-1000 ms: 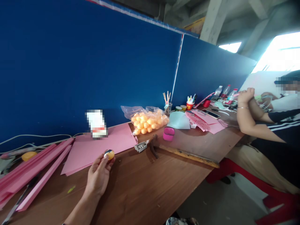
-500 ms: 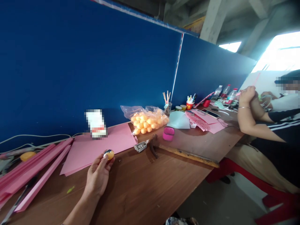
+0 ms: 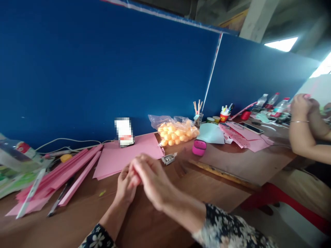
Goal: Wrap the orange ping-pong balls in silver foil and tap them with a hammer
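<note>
My left hand (image 3: 125,187) is held up over the brown table's front part, its fingers curled. Against those fingers my right hand (image 3: 152,177) is folded, slightly blurred by motion. The orange ball with a silvery top, seen in the left hand half a second ago, is now hidden between the two hands. Just behind them lie pink paper sheets (image 3: 121,156), with a small metal clip-like piece (image 3: 169,159) beside the sheets. Beyond that sits a clear plastic bag of several orange balls (image 3: 176,132).
Pink paper strips (image 3: 80,181), a black pen (image 3: 60,198) and a bottle (image 3: 19,155) lie left. A wooden stick (image 3: 224,175) and a magenta box (image 3: 199,147) are right. A blue partition (image 3: 103,69) stands behind. A co-worker's arm (image 3: 300,127) rests at far right.
My right hand has come into view and closed over my left hand, covering the ball. The view has turned left, so the table things appear farther right.
</note>
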The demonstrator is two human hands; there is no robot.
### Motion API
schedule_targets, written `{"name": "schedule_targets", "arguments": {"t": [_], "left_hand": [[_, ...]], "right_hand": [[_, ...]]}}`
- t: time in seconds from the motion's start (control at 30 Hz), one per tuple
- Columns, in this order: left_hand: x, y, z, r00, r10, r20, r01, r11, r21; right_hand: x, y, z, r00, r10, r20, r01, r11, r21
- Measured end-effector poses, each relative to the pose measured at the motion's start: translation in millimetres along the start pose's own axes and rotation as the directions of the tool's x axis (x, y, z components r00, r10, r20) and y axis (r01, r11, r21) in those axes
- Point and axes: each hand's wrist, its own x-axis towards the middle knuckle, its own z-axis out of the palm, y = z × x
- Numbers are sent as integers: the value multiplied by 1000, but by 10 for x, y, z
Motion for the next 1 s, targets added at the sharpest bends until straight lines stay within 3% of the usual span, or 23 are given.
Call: {"name": "schedule_targets", "arguments": {"t": [0.07,0.13,0.27,0.47,0.8,1.0], "left_hand": [[6,-4,-6,999,-21,35,21,1000,-20],[9,0,-5,998,-41,57,43,998,-45],[1,11,7,996,-60,58,64,996,-60],[21,-20,3,996,-60,64,65,995,-76],[23,-18,7,997,-63,48,67,995,-78],[17,-18,-2,996,-79,35,82,994,-78]], "right_hand": [[144,192,-68,991,-16,-130,-28,944,-330],[244,435,-200,994,-43,-101,-40,716,-697],[270,826,-270,1000,-27,15,29,626,-780],[243,972,-104,996,13,84,67,489,-870],[212,1037,-113,999,-23,48,53,504,-862],[175,1087,-151,989,-127,-73,59,802,-595]]}}
